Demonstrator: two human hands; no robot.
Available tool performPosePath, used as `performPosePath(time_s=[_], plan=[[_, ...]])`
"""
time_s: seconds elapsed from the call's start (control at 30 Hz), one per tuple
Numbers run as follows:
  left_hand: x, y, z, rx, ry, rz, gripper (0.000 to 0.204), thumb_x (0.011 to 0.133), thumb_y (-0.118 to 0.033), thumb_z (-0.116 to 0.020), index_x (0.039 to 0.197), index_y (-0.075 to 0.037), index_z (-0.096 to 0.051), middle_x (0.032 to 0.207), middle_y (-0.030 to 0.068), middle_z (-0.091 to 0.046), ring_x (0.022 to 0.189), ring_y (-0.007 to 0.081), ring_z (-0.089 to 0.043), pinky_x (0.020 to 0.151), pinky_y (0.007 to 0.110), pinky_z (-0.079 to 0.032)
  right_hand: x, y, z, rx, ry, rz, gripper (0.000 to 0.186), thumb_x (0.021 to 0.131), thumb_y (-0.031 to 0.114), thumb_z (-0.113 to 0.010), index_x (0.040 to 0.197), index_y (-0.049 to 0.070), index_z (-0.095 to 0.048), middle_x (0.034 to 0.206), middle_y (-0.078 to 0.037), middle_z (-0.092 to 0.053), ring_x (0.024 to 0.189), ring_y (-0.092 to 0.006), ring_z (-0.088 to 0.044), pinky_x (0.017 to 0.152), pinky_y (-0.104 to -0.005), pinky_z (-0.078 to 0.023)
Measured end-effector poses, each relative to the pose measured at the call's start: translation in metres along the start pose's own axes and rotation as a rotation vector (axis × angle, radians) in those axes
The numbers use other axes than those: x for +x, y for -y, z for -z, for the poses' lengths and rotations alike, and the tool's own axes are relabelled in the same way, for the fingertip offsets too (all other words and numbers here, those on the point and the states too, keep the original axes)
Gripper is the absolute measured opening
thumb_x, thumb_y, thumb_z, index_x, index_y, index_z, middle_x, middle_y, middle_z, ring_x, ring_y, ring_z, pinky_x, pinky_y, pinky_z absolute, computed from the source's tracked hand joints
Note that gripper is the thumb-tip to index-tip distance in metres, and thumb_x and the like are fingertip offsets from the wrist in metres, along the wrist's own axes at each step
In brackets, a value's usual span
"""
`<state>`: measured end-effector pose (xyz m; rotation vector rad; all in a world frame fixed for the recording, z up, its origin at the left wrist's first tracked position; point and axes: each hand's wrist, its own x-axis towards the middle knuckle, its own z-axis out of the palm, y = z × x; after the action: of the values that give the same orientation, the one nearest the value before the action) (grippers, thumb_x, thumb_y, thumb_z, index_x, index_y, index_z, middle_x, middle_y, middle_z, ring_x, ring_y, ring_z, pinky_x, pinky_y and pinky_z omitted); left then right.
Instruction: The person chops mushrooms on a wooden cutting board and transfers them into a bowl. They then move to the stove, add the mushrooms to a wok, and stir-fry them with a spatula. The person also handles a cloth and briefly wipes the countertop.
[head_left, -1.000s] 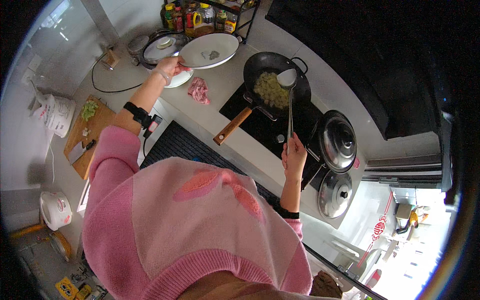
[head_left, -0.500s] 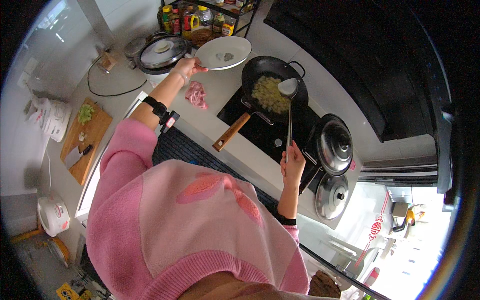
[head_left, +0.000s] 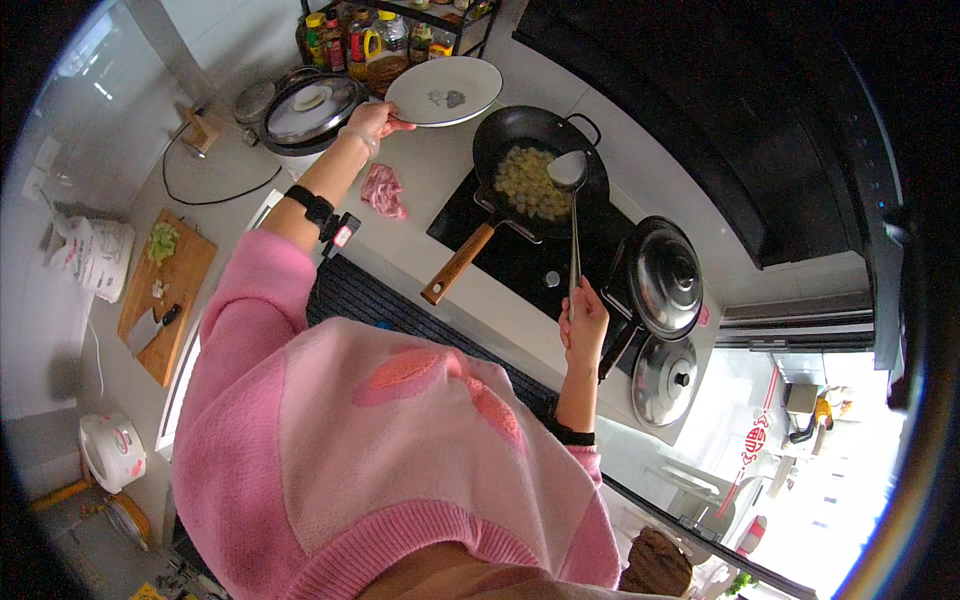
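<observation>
Nearer the wok (head_left: 500, 135) than a second ago, the plate (head_left: 425, 78) is hanging just beside it, my left hand (head_left: 375, 119) pinching only the rim, presumably leaving its face free. Ladle (head_left: 567, 169) head is hovering over the wok, my right hand (head_left: 585, 318) wrapping the long handle, likely for keeping clear of heat. Meat (head_left: 383, 191) is lying on the counter (head_left: 432, 163), apart from the small pale pieces (head_left: 530, 184) sitting in the wok.

1. Your left hand (head_left: 375, 120) held a plate (head_left: 425, 78) above the counter (head_left: 425, 165), between cooker (head_left: 312, 108) and wok (head_left: 528, 122).
2. Your right hand (head_left: 586, 325) held a ladle (head_left: 567, 172) over the wok.
3. Meat (head_left: 383, 191) lay near the counter's front edge, left of the stove (head_left: 530, 262).
4. A pot (head_left: 665, 275) stood right of the wok.
5. Far left, a board (head_left: 195, 268) bore greens (head_left: 161, 242) at its far end, a knife (head_left: 145, 331) at its near end.
</observation>
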<state>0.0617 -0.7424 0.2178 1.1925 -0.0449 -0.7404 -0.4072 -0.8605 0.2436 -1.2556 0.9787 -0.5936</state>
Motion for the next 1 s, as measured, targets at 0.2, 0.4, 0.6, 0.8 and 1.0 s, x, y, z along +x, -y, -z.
performPosePath(time_s=[0.2,0.4,0.6,0.8,1.0], plan=[[-0.031,-0.01,0.039,0.022,0.087,-0.07,0.019,0.089,-0.01,-0.055,0.097,0.007,-0.058,0.09,0.0153,-0.064,0.073,0.028,-0.069,0.075,0.031,-0.054,0.011,0.007,0.005,-0.114,-0.009,-0.01,0.046,0.097,0.016,-0.053,0.139,0.002,-0.042,0.069,-0.001,-0.054,0.04,-0.005,-0.038,0.032,-0.0211,-0.026],[-0.079,-0.031,0.096,0.135,0.096,-0.144,0.018,0.09,-0.016,-0.058,0.099,-0.001,-0.06,0.096,0.0091,-0.064,0.091,0.0188,-0.061,0.083,0.031,-0.047,0.024,0.025,0.014,-0.22,0.003,-0.021,0.047,0.098,0.018,-0.051,0.141,0.002,-0.039,0.069,-0.001,-0.052,0.041,-0.0047,-0.037,0.032,-0.021,-0.026],[-0.114,-0.015,0.181,0.286,0.126,-0.186,0.011,0.085,-0.008,-0.062,0.091,0.001,-0.062,0.098,0.0072,-0.063,0.089,0.0183,-0.06,0.083,0.03,-0.046,0.049,0.034,0.036,-0.365,-0.038,-0.042,0.046,0.098,0.018,-0.051,0.141,0.004,-0.039,0.068,-0.001,-0.049,0.041,-0.0053,-0.038,0.031,-0.0215,-0.025],[-0.159,0.027,0.196,0.242,0.125,0.073,0.017,0.08,-0.007,-0.063,0.095,0.002,-0.066,0.096,0.007,-0.066,0.086,0.0166,-0.061,0.079,0.029,-0.05,0.055,0.03,0.026,-0.159,0.027,-0.195,0.05,0.098,0.021,-0.051,0.143,0.005,-0.035,0.07,-0.001,-0.052,0.044,-0.0055,-0.039,0.033,-0.0209,-0.025],[-0.151,0.07,0.19,0.421,0.082,0.143,0.021,0.08,-0.01,-0.062,0.095,0.005,-0.065,0.088,0.0074,-0.066,0.079,0.0155,-0.063,0.077,0.03,-0.052,0.065,0.009,0.005,-0.01,0.148,-0.238,0.054,0.098,0.018,-0.052,0.145,0.002,-0.031,0.065,-0.003,-0.051,0.042,-0.0066,-0.038,0.034,-0.0221,-0.026]])
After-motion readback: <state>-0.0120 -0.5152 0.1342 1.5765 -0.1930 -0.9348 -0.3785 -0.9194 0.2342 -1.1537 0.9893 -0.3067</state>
